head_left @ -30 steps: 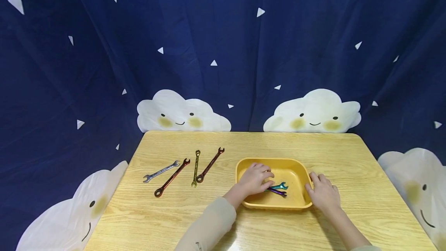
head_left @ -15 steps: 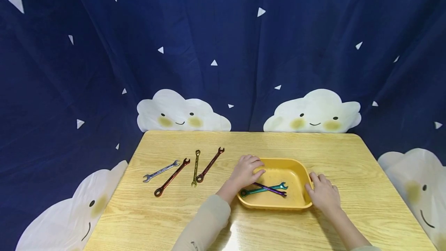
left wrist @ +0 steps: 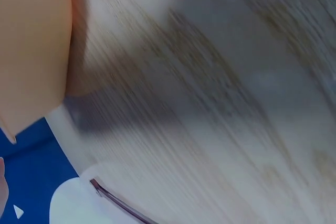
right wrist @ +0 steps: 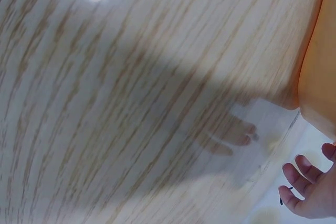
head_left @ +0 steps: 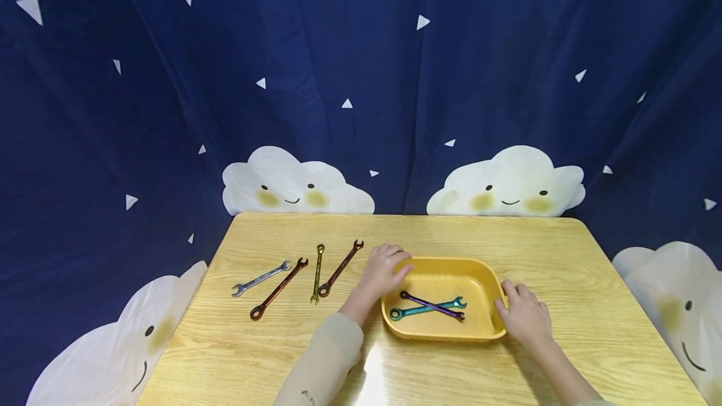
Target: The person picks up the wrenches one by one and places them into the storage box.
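Note:
A yellow bin (head_left: 451,335) stands on the table. Crossed inside it lie a teal wrench (head_left: 416,311) and a purple wrench (head_left: 422,301), the purple one on top. My left hand (head_left: 380,273) is over the bin's back left corner, fingers relaxed and holding nothing. At the right side, my right hand (head_left: 526,315) holds the bin's rim, thumb at the rim and fingers outside. The right wrist view shows loosely bent fingers (right wrist: 302,179) beside the bin wall (right wrist: 320,82). In the left wrist view the bin wall (left wrist: 31,40) fills the upper left.
Left of the bin lie a silver wrench (head_left: 261,279), a red wrench (head_left: 280,288), a gold wrench (head_left: 318,273) and a dark red wrench (head_left: 341,268). The wooden table (head_left: 564,249) backs onto a dark blue curtain (head_left: 395,80) with printed clouds.
My left hand has left the wrenches in the bin and moved left and back to the corner, uncovering both. The right hand and bin stay in place.

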Demonstrator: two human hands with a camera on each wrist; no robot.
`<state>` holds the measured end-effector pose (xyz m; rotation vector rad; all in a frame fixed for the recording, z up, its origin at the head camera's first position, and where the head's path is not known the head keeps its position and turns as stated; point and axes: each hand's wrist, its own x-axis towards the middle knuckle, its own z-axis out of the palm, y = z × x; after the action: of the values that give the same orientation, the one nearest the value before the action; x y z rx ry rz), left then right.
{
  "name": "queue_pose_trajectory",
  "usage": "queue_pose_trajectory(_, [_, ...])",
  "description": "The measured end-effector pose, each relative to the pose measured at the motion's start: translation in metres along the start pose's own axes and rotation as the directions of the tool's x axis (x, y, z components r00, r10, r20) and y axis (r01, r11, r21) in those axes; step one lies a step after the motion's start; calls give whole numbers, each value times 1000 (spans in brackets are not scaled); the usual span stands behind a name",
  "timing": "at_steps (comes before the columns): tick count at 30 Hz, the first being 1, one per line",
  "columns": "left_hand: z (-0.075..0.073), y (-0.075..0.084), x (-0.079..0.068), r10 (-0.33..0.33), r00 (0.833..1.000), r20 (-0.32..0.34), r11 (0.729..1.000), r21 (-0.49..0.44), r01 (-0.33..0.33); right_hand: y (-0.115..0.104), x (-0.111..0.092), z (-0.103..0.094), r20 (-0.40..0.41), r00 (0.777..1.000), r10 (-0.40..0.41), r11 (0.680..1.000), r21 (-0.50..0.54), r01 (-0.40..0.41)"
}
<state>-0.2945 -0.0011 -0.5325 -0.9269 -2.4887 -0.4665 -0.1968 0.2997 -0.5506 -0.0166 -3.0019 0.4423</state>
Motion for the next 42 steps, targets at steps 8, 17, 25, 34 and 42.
queue_pose_trajectory(8, [1, -13, -5, -32, 996, -86, 998, -59, 27, 0, 0, 1, -4, 1000, 0, 1000, 1, 0])
queue_pose_trajectory(17, [3, -23, -12, -105, 988, -116, 992, -77, 96, 0, 0, 0, -4, 1000, -1, 1000, -4, 1])
queue_pose_trajectory(25, [-1, -28, -16, -179, 978, -105, 981, -92, 170, -1, 0, 0, -7, 1000, -7, 1000, -8, 7])
queue_pose_trajectory(34, [0, -37, -22, -246, 966, -83, 965, -112, 236, -1, 0, -1, -12, 1000, -12, 1000, -9, 12])
queue_pose_trajectory(42, [5, -44, -27, -295, 952, -77, 952, -107, 287, -1, 0, -2, -10, 1000, -9, 1000, -6, 9])
